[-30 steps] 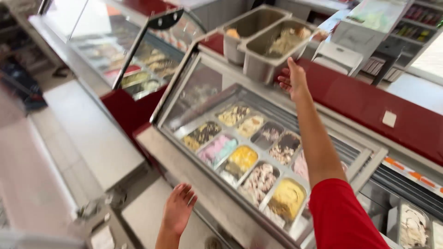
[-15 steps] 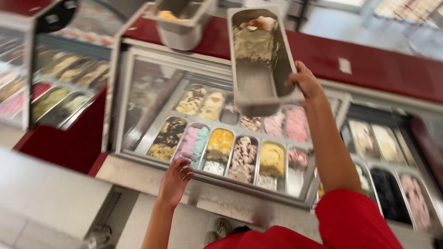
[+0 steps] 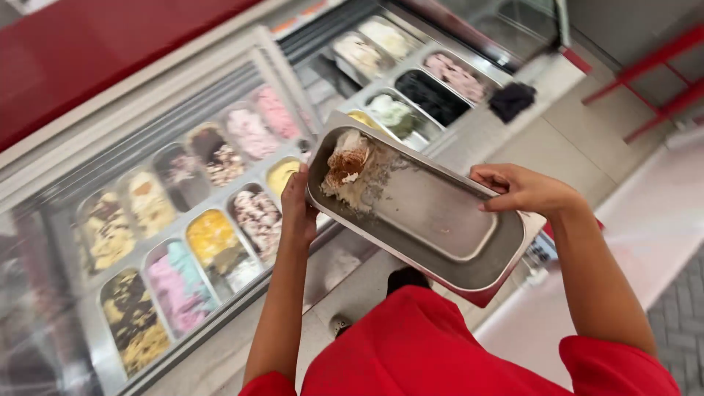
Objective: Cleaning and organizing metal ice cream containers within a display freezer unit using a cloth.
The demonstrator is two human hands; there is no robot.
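Two hands carry one long steel pan point(image 3: 433, 220), held tilted over the person's red top, between the display freezer and the pale surface point(image 3: 660, 220) on the right. Left hand point(image 3: 297, 209) has its grip closed on the pan's far-left end, thumb side against the wall; right hand point(image 3: 524, 191) is clamped over the right rim, fingers curled onto the edge, so the weight is shared at both ends. Pan is mostly bare metal, with a leftover lump of brown-and-white ice cream point(image 3: 348, 172) stuck at the far-left end, near the left hand. Below and left, the freezer case point(image 3: 44, 183) holds rows of filled tubs, yellow tub point(image 3: 213, 238) and pink-and-teal tub point(image 3: 180, 286) nearest. A dark cloth point(image 3: 512, 100) lies on the far ledge.
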